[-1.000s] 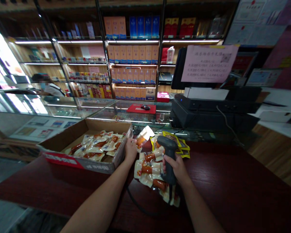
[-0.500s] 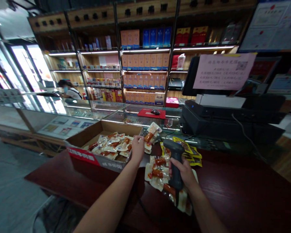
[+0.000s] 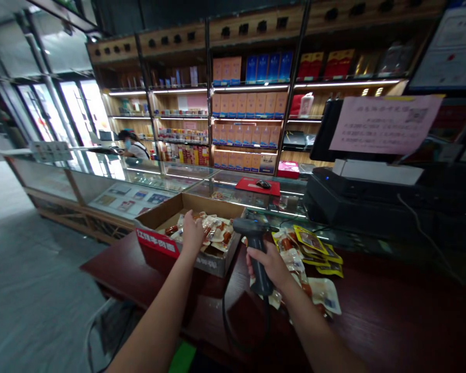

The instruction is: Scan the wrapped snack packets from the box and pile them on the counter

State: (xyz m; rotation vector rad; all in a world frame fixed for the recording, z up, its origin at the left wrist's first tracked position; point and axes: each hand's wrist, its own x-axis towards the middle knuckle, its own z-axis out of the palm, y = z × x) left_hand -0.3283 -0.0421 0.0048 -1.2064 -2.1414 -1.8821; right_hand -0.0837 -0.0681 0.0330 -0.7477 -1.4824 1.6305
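Observation:
A cardboard box (image 3: 217, 263) with a red label stands on the dark red counter (image 3: 373, 311), filled with several sausage packets (image 3: 217, 233). My left hand (image 3: 192, 233) is inside the box, with its fingers stretched forward and lying on those packets. My right hand (image 3: 272, 264) is closed round the grip of a black barcode scanner (image 3: 252, 233), whose head points left toward the box. The scanner's cable (image 3: 224, 311) loops down in front of the counter. More sausage packets (image 3: 322, 292) and yellow packets (image 3: 314, 242) lie on the counter to the right of my right hand.
A black till (image 3: 373, 199) with a pink notice (image 3: 384, 124) stands at the right. Behind the box runs a glass display counter (image 3: 140, 178) with a red mouse pad (image 3: 256, 185). Lit shelves of boxed goods (image 3: 248, 103) fill the back wall. A person (image 3: 132, 146) is behind the far counter.
My left hand has carried the packet it held from the box's right edge into the box. The view has swung left. My right hand keeps the scanner, now nearer the box.

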